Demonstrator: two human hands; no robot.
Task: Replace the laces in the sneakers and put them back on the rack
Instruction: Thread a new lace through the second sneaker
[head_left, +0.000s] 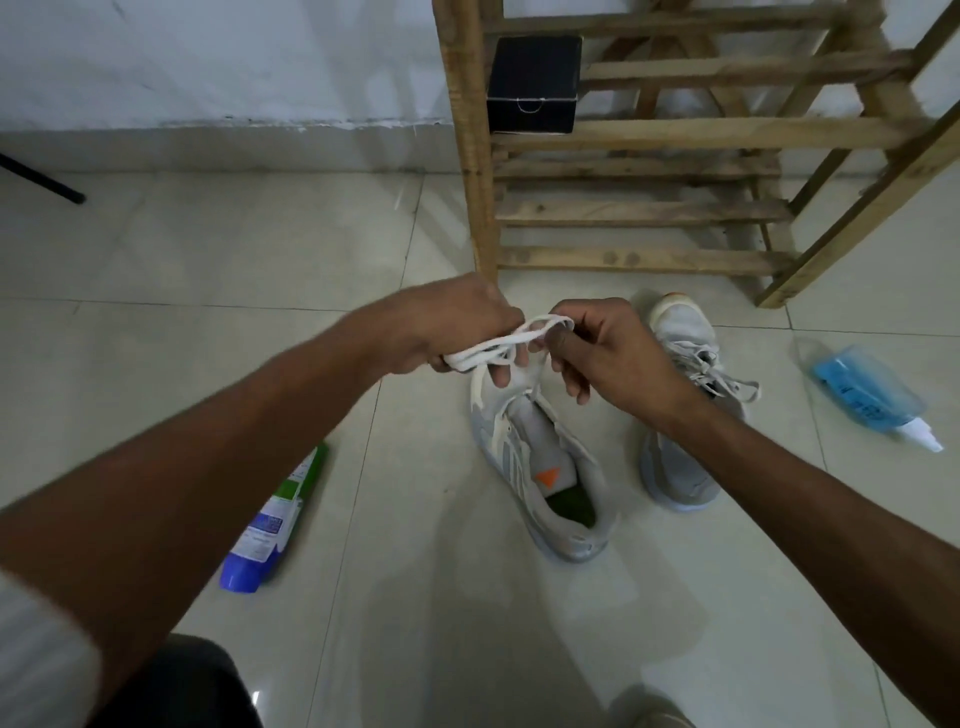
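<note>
At centre, left hand and right hand both grip a bunched white lace above the unlaced sneaker on the floor; the laced sneaker sits right, neither yet on the rack.

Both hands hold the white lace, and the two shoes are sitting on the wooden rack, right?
No. The left hand and right hand do hold the white lace, but the head view shows the unlaced shoe and the laced shoe on the floor before the wooden rack.

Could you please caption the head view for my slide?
Left hand and right hand hold a white lace above an unlaced sneaker.
</note>
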